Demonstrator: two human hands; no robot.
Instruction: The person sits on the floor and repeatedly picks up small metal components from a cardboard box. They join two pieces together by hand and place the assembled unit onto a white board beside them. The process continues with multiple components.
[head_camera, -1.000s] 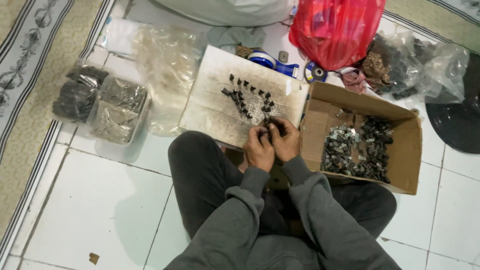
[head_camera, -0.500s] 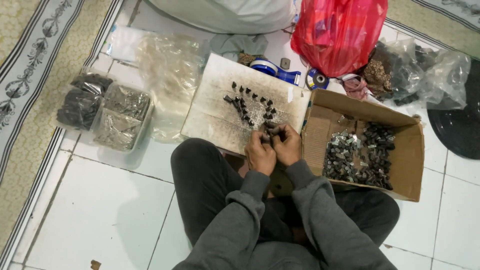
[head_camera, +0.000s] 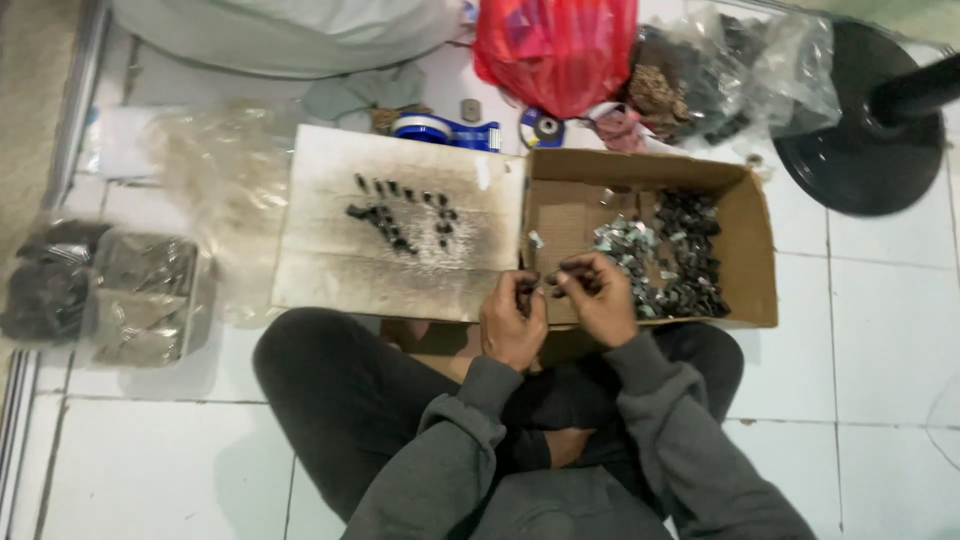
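Both hands meet over the near edge of one cardboard box: the left hand and right hand each pinch a small dark part between them. The box holds a heap of dark and silvery parts. About a dozen more dark pieces lie on one stained white board beside it.

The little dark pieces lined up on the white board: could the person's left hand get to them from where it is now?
Probably yes. The left hand sits at the near edge of the white board, and only bare board separates it from the dark pieces. Its fingers seem busy with a small part, though.
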